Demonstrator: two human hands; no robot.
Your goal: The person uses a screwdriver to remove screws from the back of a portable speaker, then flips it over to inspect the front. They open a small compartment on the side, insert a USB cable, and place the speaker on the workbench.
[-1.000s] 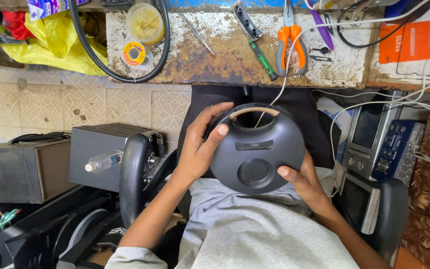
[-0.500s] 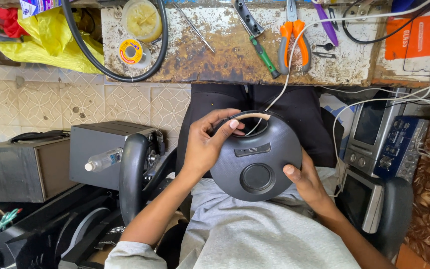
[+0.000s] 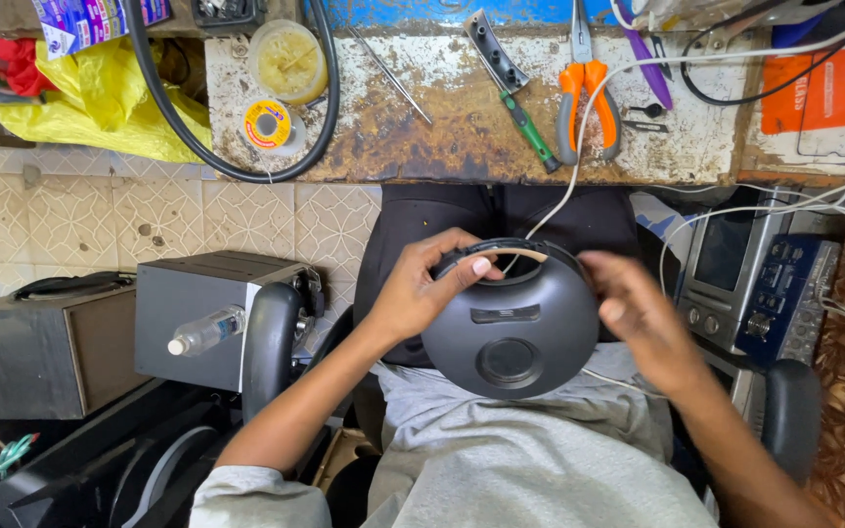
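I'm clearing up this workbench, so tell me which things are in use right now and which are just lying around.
In use:
round dark casing
left hand, gripping its rim
right hand, blurred, at its right edge

Lying about:
orange-handled pliers
green-handled screwdriver
solder reel
water bottle
yellow bag

Worn, rust-stained surface [image 3: 413, 137] along the top of the view, strewn with tools.

On it lie a black hose loop [image 3: 325, 117], a round tub of yellowish paste [image 3: 288, 61], a solder reel [image 3: 268, 125], a thin metal rod [image 3: 391, 76], a green-handled screwdriver [image 3: 530, 137], orange pliers [image 3: 587, 98], a purple-handled tool [image 3: 649, 68] and an orange box [image 3: 823, 88]. A white cable [image 3: 589, 127] trails off the front edge.
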